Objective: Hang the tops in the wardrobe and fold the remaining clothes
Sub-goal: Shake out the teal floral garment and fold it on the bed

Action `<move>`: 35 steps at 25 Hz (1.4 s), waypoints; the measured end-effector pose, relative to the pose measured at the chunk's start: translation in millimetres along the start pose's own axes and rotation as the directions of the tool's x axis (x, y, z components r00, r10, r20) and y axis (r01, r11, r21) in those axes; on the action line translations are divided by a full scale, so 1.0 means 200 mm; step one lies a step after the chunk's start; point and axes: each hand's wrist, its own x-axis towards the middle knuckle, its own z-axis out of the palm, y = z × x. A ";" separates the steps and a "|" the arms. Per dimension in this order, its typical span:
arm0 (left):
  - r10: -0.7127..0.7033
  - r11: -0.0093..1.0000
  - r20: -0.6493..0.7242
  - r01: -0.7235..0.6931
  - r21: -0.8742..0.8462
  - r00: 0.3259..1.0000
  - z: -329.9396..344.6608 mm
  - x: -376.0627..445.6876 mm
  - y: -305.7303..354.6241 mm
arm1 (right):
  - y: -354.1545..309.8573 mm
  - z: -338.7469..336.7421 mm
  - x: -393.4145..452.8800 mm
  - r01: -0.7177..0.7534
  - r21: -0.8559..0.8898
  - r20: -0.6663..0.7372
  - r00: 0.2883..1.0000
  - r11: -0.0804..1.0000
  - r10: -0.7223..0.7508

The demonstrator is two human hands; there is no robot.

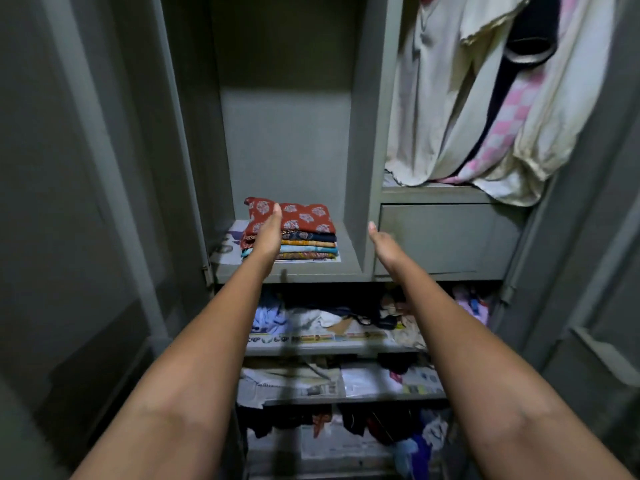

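Note:
A stack of folded clothes (304, 237) lies on a shelf (294, 271) of the grey wardrobe, with a red printed piece on top. My left hand (268, 233) reaches out with straight fingers and lies against the stack's left front side. My right hand (382, 244) is stretched flat to the right of the stack, in front of the divider, holding nothing. In the right compartment hang cream tops (443, 98), a dark garment (530, 36) and a pink checked one (512, 109).
The wardrobe's left door (76, 202) and right door (595, 237) stand open. A closed grey drawer (446, 237) sits under the hanging clothes. Lower shelves (329, 348) hold newspaper lining and several loose crumpled clothes.

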 end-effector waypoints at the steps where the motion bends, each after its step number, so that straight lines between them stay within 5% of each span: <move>1: 0.003 1.000 0.021 -0.004 0.017 1.000 0.04 -0.04 0.07 | -0.03 -0.06 -0.06 0.005 0.018 -0.024 1.000 1.000 -0.004; 7: 0.023 1.000 0.221 -0.026 0.006 0.975 0.44 -0.25 0.11 | 0.06 -0.44 -0.54 -0.032 0.044 -0.227 0.973 0.999 0.041; 11: -0.014 0.999 0.435 0.026 -0.021 0.900 0.77 -0.54 0.12 | 0.18 -0.70 -0.99 -0.108 0.026 -0.445 0.889 0.994 0.108; 16: -0.005 0.998 0.754 0.047 -0.034 0.657 1.15 -1.10 0.23 | 0.24 -0.96 -1.70 -0.232 0.086 -0.661 0.714 0.969 0.230; 19: -0.003 0.998 0.871 0.052 -0.025 0.490 1.34 -1.45 0.26 | 0.26 -1.11 -2.13 -0.290 0.139 -0.785 0.551 0.947 0.284; 25: 0.037 0.995 0.972 0.078 -0.057 0.233 1.65 -1.99 0.33 | 0.31 -1.35 -2.78 -0.349 0.174 -0.908 0.305 0.921 0.287; 35: 0.042 0.997 0.990 0.062 -0.051 0.137 2.45 -2.29 0.30 | 0.59 -1.97 -3.02 -0.355 0.285 -0.918 0.165 0.891 0.360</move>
